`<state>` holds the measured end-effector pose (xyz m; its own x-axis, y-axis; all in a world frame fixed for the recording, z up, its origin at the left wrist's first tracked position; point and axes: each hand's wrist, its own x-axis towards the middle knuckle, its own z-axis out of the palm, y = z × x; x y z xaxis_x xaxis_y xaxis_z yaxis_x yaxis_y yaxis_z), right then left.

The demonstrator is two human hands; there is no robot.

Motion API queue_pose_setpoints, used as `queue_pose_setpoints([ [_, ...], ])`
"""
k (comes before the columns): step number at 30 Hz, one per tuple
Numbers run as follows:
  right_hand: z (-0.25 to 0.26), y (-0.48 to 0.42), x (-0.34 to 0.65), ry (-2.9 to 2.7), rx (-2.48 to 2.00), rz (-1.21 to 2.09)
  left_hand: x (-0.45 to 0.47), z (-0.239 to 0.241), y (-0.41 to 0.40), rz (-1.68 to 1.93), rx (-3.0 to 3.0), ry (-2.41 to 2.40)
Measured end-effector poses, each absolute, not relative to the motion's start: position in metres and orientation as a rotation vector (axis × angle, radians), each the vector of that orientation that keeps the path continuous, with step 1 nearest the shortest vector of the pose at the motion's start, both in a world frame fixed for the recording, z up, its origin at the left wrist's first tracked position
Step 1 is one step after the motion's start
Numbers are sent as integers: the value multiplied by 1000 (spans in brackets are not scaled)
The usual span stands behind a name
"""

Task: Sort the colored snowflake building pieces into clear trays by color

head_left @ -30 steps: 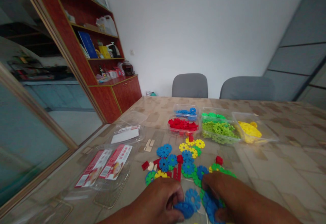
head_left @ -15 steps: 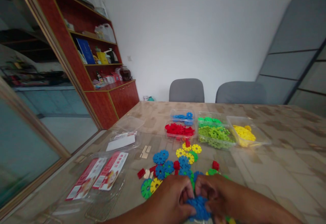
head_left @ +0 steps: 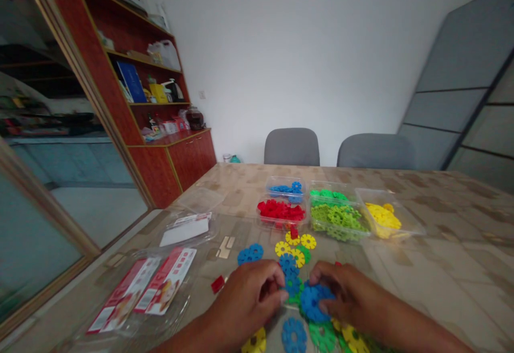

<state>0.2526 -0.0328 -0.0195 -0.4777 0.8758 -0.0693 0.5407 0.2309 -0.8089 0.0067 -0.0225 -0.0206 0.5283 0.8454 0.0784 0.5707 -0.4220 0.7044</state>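
My right hand (head_left: 347, 294) grips a cluster of joined blue notched discs (head_left: 315, 303) between thumb and fingers, low over the pile. To its left, my left hand (head_left: 257, 291) is apart from that cluster, fingers curled with a gap to the thumb and nothing visible between them. Its fingertips are beside a blue disc (head_left: 292, 283) with green under it. Nearer to me lie a single blue disc (head_left: 294, 335), a green disc (head_left: 322, 337) and yellow discs (head_left: 353, 338). My left hand hides part of the pile.
Behind the pile stand clear plastic boxes of red pieces (head_left: 281, 210), blue discs (head_left: 286, 189), light green pieces (head_left: 339, 219) and yellow pieces (head_left: 383, 218). Clear packaging with red-and-white labels (head_left: 164, 283) lies at left. Loose yellow discs (head_left: 308, 241) and a red piece (head_left: 217, 284) are scattered about.
Both hands were together on the blue cluster near the bottom edge. My left hand has let go and moved up and left; my right hand has raised the cluster slightly.
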Motion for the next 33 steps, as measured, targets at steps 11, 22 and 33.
queue_pose_setpoints([
  [11, 24, 89, 294, -1588, -1394, 987, -13, -11, 18, 697, 2185, 1334],
  [22, 23, 131, 255, -1674, -1355, 938, -63, -2, 52, 457, 2303, 1589],
  [33, -43, -53, 265, -2539, -1244, 953, -70, 10, 35, 35, 2299, 1100],
])
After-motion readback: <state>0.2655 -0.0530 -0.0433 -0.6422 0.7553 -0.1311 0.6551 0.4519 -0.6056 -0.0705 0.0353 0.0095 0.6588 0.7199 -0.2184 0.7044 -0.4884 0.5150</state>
